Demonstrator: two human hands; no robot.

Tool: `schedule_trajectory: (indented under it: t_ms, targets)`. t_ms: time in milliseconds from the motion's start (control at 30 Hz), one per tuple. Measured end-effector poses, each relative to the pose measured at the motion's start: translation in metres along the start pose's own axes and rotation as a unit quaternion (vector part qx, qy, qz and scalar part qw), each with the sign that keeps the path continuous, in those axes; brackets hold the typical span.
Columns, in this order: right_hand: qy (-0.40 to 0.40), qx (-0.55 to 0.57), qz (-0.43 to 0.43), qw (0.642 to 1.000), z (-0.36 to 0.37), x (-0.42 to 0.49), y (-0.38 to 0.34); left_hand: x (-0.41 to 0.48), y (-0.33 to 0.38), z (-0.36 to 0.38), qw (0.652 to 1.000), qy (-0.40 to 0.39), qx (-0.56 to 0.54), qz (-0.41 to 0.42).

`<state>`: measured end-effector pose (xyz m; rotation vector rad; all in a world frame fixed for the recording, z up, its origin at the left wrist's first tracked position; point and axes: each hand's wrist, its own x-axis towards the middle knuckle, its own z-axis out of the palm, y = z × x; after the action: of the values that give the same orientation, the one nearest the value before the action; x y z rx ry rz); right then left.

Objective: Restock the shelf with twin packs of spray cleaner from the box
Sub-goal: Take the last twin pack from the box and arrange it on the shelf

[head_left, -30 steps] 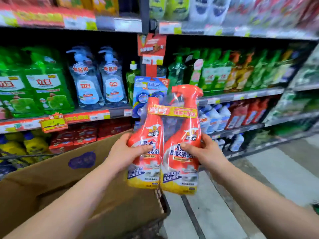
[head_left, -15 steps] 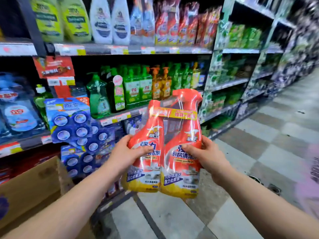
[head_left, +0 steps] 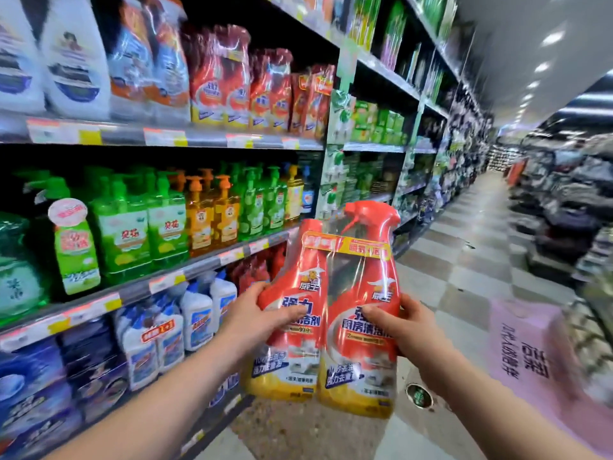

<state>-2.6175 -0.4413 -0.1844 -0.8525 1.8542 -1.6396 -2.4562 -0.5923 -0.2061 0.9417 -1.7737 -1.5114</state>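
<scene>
- The twin pack point(head_left: 361, 287) is in the lower middle of the frame, held upright in mid-air in front of the shelving point(head_left: 205, 264) and not touching any shelf.
- It's 2 red-orange bottles side by side under shiny clear wrap. Both have yellow bottoms, white and blue label text, and a yellow-and-red strip across the necks.
- The right bottle has a red trigger sprayer on top. The left one seems to end in a plain cap, but the wrap glare makes that hard to call.
- The left hand point(head_left: 255, 313) grips the left bottle at its waist, thumb across the front label and fingers curled round behind.
- The right hand point(head_left: 409, 327) does the same on the right bottle, thumb pressed on the label.
- Upper middle: a row of similar red packs point(head_left: 262, 91), pretty blurry.
- Middle left: green pump bottles point(head_left: 132, 227) and orange pump bottles point(head_left: 212, 215), with white-and-blue bottles point(head_left: 197, 318) on the shelf below.
- Right side: a checkered floor point(head_left: 464, 260) runs down the aisle, with a pink floor sticker point(head_left: 524, 353) at lower right.
</scene>
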Motion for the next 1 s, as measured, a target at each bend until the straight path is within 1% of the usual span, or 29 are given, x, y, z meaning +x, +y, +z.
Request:
schedule_trajectory:
  t_ms: [100,233,333,467,533,733,867,933,1000]
  targets:
    - [0.016,0.003,-0.01,1.0,-0.011,0.049,-0.006,0.053,0.013,0.013,1.0,-0.021,-0.007,0.014]
    - [0.022,0.006,-0.023,0.999,-0.026,0.107,-0.009,0.112,0.02,0.033,1.0,-0.011,0.002,0.023]
    - [0.009,-0.005,-0.03,1.0,-0.038,0.151,-0.01,0.145,0.025,0.049,1.0,-0.001,0.006,0.025]
    - [-0.031,-0.016,-0.047,0.998,-0.051,0.217,-0.014,0.187,0.037,0.068,0.999,0.035,-0.005,0.029]
    - [-0.053,-0.019,-0.06,0.997,-0.057,0.249,-0.016,0.208,0.043,0.078,0.998,0.056,-0.016,0.032]
    - [-0.137,-0.032,-0.115,0.983,-0.066,0.346,-0.041,0.254,0.07,0.098,0.985,0.163,-0.025,0.057]
    - [-0.192,-0.039,-0.153,0.969,-0.049,0.393,-0.06,0.271,0.085,0.093,0.975,0.214,-0.023,0.051]
    - [-0.215,-0.03,-0.164,0.962,-0.034,0.412,-0.065,0.278,0.089,0.084,0.967,0.25,-0.028,0.049]
    - [-0.239,-0.013,-0.168,0.956,-0.017,0.427,-0.068,0.286,0.092,0.073,0.957,0.287,-0.011,0.052]
